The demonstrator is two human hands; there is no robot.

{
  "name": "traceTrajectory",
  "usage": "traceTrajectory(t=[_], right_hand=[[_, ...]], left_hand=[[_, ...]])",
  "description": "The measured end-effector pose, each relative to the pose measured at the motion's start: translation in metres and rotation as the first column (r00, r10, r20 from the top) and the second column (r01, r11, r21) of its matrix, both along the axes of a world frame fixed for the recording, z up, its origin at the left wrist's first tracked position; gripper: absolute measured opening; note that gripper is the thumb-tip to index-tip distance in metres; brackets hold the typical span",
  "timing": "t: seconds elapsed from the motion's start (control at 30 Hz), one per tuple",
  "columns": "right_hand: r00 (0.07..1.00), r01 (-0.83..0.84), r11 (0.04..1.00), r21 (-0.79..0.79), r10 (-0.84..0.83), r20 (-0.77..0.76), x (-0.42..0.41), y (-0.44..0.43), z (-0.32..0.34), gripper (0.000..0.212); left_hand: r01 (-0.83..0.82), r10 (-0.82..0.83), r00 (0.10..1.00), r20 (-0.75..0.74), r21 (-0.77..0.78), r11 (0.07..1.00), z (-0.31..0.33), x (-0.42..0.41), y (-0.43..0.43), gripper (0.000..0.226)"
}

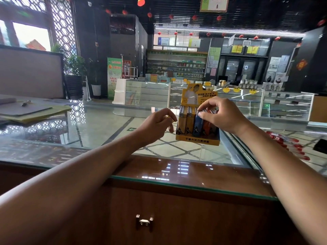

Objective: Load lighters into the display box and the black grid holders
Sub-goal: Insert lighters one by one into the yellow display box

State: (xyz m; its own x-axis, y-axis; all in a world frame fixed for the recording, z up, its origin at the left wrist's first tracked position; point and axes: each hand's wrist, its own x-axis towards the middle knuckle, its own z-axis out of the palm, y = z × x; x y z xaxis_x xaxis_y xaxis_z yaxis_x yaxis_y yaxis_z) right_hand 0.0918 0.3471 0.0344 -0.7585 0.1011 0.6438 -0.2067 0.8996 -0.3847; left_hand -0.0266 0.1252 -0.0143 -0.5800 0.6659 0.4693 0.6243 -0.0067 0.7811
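On desk point(99, 131), box point(197, 139) front row nearly full; right hand point(218, 115) pinching blue lighter point(197, 125) in; left hand point(158, 125) curled, contents unclear; grid holders unseen.

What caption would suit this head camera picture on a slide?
At a glass counter, the right hand presses a blue lighter into the yellow display box while the left hand waits beside it.

Right hand point(218, 114) pinching blue lighter point(197, 125) in display box point(197, 140), left hand point(155, 125) beside
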Motion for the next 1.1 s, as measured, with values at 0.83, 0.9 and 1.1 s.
traceTrajectory(t=[0.83,0.9,1.1], right_hand=[[1.000,0.012,1.000,-0.005,-0.012,0.025,0.0017,0.0008,0.0027,0.002],[1.000,0.009,1.000,0.006,-0.009,0.028,0.0017,0.0002,0.0020,0.003],[1.000,-0.003,1.000,-0.010,0.003,0.009,0.0039,-0.0021,0.0032,0.003]], left_hand=[[-0.027,0.027,0.999,-0.019,-0.022,0.999,0.0007,0.0021,-0.0020,0.016],[-0.030,0.030,0.999,-0.017,-0.022,0.999,0.0011,0.0032,-0.0019,0.016],[-0.025,0.025,0.999,0.033,-0.013,1.000,0.0027,0.0051,-0.0016,0.018]])
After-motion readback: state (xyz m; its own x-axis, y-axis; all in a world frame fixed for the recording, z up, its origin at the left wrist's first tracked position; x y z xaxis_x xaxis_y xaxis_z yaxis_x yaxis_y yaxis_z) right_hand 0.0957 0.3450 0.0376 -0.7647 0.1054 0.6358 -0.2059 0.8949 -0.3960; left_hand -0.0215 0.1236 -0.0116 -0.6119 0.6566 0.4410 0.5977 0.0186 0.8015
